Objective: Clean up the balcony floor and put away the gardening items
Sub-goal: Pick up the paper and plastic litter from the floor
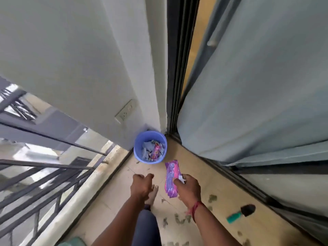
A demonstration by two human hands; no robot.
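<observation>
Round blue plastic bin [137, 148]: on the beige tiled floor [113, 197], in the corner ahead, against the white plastered wall [79, 59]; crumpled wrappers [154, 151] inside.
Long purple plastic packet [170, 176]: in my right hand [189, 191], before the bin.
Left hand [142, 185]: left of the packet.
Green-handled black trowel [242, 212]: on the floor, far right.

Left hand [142, 186]: forearm extended forward, palm down, fingers loosely curled, holding nothing. Right hand [189, 189]: forearm extended forward, red thread at wrist, fingers gripping a purple packet [171, 176].
</observation>
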